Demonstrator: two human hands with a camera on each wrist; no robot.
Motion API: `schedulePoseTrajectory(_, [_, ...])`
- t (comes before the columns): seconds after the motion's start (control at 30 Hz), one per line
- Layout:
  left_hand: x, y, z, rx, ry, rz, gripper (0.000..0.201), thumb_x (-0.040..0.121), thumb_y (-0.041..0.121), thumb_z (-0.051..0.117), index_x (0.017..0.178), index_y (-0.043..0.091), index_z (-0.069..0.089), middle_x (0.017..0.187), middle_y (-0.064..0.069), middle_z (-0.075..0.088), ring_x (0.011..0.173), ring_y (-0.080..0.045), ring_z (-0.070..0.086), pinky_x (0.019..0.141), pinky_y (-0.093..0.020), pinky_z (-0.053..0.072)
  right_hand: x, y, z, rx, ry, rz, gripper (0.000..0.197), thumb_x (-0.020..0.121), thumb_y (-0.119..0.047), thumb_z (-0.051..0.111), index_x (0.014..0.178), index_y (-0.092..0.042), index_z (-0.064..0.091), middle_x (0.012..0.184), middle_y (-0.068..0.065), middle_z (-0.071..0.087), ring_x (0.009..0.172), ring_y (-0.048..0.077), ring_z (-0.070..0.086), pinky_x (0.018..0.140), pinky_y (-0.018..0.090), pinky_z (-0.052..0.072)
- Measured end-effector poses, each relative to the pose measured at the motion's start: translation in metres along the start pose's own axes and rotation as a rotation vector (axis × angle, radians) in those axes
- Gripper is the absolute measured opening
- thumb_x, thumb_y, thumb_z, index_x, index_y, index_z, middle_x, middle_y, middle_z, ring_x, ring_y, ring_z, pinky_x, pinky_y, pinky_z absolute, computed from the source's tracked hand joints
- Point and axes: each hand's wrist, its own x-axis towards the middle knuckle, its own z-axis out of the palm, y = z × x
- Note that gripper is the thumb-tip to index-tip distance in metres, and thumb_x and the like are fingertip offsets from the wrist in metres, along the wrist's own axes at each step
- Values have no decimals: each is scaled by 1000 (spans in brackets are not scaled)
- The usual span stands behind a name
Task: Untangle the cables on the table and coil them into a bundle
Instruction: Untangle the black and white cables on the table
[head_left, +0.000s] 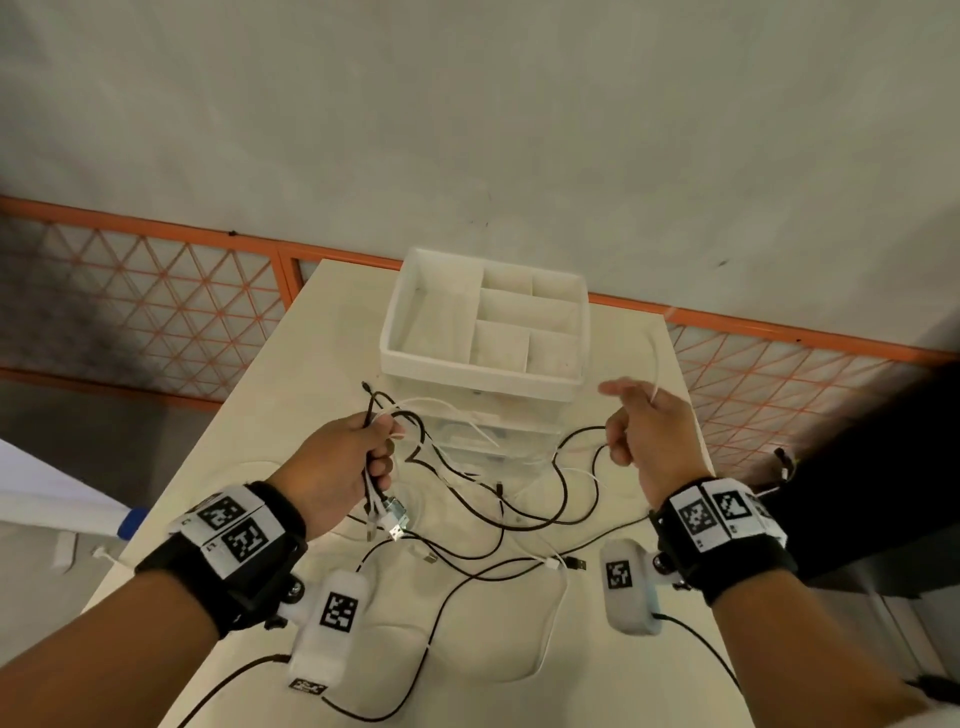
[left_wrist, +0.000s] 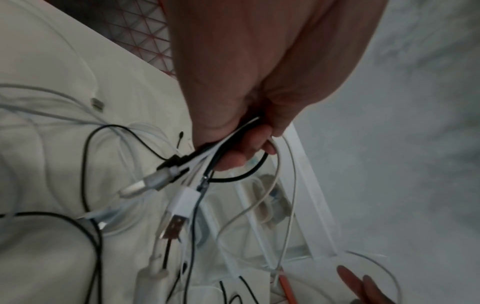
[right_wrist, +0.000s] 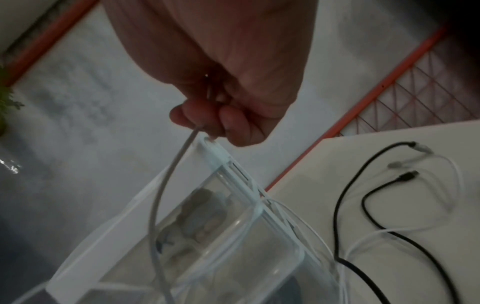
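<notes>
My left hand (head_left: 358, 457) (left_wrist: 241, 144) grips a bunch of black and white cables (head_left: 375, 467) above the table, with their USB plugs (head_left: 392, 519) (left_wrist: 179, 207) hanging out below the fist. My right hand (head_left: 636, 415) (right_wrist: 221, 121) is raised at the right and pinches one white cable (head_left: 655, 364) (right_wrist: 161, 197), which arcs up behind the hand. Loose black cables (head_left: 519, 514) (right_wrist: 350, 201) and white cables (head_left: 550, 634) lie tangled on the table (head_left: 270, 415) between both hands.
A white organiser tray (head_left: 483, 374) with several compartments stands on clear drawers (head_left: 493, 441) (right_wrist: 233, 236) at the back of the table. An orange mesh fence (head_left: 156, 291) runs behind the table. The table's edges fall off at left and right.
</notes>
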Motion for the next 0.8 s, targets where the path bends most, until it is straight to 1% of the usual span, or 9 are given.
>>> schedulePoseTrajectory(0.13, [2, 7, 5, 112, -57, 56, 11, 96, 15, 61, 98, 5, 58, 65, 2, 36, 48, -9, 36, 57, -29, 36, -9, -18, 0, 102, 47, -141, 25, 107, -28, 43, 118, -21, 64, 50, -2, 53, 42, 14, 41, 41, 25, 35])
schedulePoseTrajectory(0.27, [3, 1, 4, 208, -30, 84, 13, 96, 17, 61, 96, 5, 57, 71, -2, 33, 49, -10, 32, 55, -29, 35, 5, -54, -19, 304, 140, -265, 36, 101, -7, 42, 113, -30, 66, 59, -6, 58, 49, 17, 46, 46, 25, 40])
schedulePoseTrajectory(0.4, [2, -7, 4, 196, 24, 59, 13, 95, 16, 62, 100, 5, 58, 63, 2, 33, 46, -10, 30, 49, -27, 32, 10, -41, -22, 14, 171, -216, 28, 95, -4, 56, 94, -27, 72, 92, 3, 72, 52, 14, 55, 54, 28, 44])
schedulePoseTrajectory(0.47, [1, -4, 5, 202, 26, 57, 17, 94, 15, 64, 103, 1, 62, 60, 3, 32, 46, -10, 29, 47, -26, 31, -2, -30, -19, -124, 185, -261, 23, 93, -11, 64, 89, -32, 72, 90, -6, 73, 60, 9, 56, 62, 28, 48])
schedulePoseTrajectory(0.53, [-3, 2, 11, 210, -12, 62, 19, 95, 16, 62, 99, -2, 63, 63, 1, 33, 47, -11, 29, 46, -24, 31, -23, -27, -6, -184, -7, -361, 19, 90, -13, 71, 94, -32, 72, 86, -10, 69, 54, 1, 50, 55, 20, 45])
schedulePoseTrajectory(0.6, [-8, 9, 23, 179, -97, 58, 20, 98, 18, 57, 96, -1, 63, 61, 2, 34, 49, -11, 29, 46, -23, 32, -46, -23, 17, -348, -348, -421, 24, 86, -19, 77, 107, -29, 70, 98, -11, 68, 49, 1, 48, 49, 14, 42])
schedulePoseTrajectory(0.63, [-11, 12, 29, 144, -140, 54, 22, 99, 19, 54, 96, -1, 63, 59, 3, 35, 50, -11, 29, 47, -23, 33, -54, -18, 28, -483, -479, -472, 28, 84, -24, 79, 110, -28, 69, 101, -12, 67, 51, -1, 51, 52, 9, 40])
schedulePoseTrajectory(0.73, [-14, 21, 40, 28, -222, 42, 24, 100, 20, 51, 98, -1, 63, 59, 1, 38, 49, -10, 31, 48, -23, 36, -60, -8, 46, -621, -516, -528, 9, 91, -27, 73, 93, -19, 75, 83, -11, 70, 59, -10, 56, 57, 7, 36])
schedulePoseTrajectory(0.8, [-14, 24, 40, -7, -241, 40, 24, 100, 20, 51, 98, -1, 63, 61, -1, 40, 49, -11, 33, 49, -25, 38, -52, -10, 41, -593, -439, -482, 24, 95, -33, 67, 81, -15, 77, 69, -6, 72, 53, -3, 58, 54, 10, 40])
